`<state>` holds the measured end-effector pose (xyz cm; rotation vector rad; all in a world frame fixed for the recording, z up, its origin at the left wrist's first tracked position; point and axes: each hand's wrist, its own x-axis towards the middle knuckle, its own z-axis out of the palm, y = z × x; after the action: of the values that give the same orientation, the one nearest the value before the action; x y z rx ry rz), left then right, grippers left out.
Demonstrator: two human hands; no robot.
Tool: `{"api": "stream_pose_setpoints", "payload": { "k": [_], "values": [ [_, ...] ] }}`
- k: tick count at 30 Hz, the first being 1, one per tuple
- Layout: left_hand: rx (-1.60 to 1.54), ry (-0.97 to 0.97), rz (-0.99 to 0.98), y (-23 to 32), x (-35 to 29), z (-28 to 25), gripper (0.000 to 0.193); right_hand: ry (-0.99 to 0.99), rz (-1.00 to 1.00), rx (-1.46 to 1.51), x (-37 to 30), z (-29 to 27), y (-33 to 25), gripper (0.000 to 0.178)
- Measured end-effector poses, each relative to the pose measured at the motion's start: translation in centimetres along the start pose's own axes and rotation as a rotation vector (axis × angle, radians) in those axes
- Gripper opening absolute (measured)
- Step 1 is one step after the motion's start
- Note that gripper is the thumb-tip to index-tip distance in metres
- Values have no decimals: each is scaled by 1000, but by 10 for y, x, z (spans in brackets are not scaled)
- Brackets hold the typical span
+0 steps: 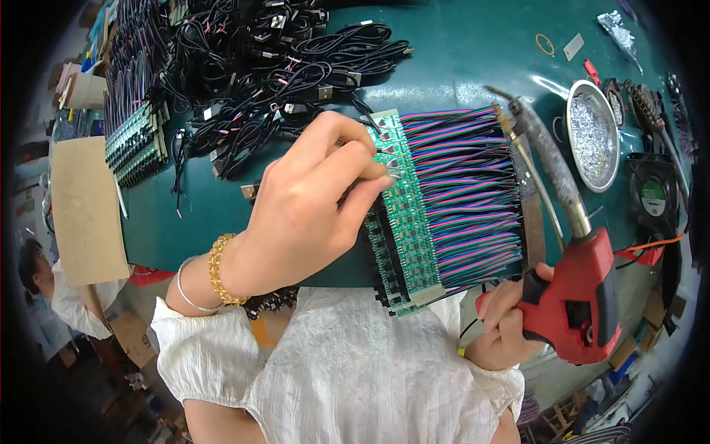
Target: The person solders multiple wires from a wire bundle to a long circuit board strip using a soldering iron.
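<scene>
At centre frame, the left hand (pixel 307 196) pinches thin wires (pixel 393 176) over green circuit boards (pixel 414 237), from which coloured leads (pixel 470 192) fan rightward. At lower right, the right hand (pixel 506 322) grips a red soldering gun (pixel 573 285). Black cables (pixel 285 81) heap across the upper left; a round metal dish (pixel 592 137) sits at upper right on the green table (pixel 473 52).

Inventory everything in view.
Circuit-board strips: several, green, centre
Lead wires: many, multicoloured, right of strips
Soldering gun: one, red and black, right
USB cables: many, black, upper left
Wired board stack: one, green, upper left
Metal dish: one, silver, upper right
Cooling fan: one, black, far right
Cardboard: one, tan, left
Tabletop: one, green, beneath
Co-worker: one, white top, far left
Edge clutter: uncountable, mixed, margins
Left hand: one, bare, at strips, pinching wire
Right hand: one, bare, gripping soldering gun
</scene>
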<state>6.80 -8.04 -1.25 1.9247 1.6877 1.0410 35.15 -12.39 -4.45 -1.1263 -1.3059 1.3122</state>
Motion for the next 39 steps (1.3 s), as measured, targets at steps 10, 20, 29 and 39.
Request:
{"api": "stream_pose_setpoints", "payload": {
  "k": [10,20,29,39],
  "values": [
    [6,-51,6,-4,6,7,12,-175,38,296,-3,-5,1,64],
    [185,78,119,-10,1,31,21,-170,47,296,-11,-18,12,83],
    [150,69,127,-11,2,29,22,-550,166,112,-12,-49,22,85],
    [147,89,71,-9,0,31,20,-668,352,-116,21,-42,-7,17]
  ]
}}
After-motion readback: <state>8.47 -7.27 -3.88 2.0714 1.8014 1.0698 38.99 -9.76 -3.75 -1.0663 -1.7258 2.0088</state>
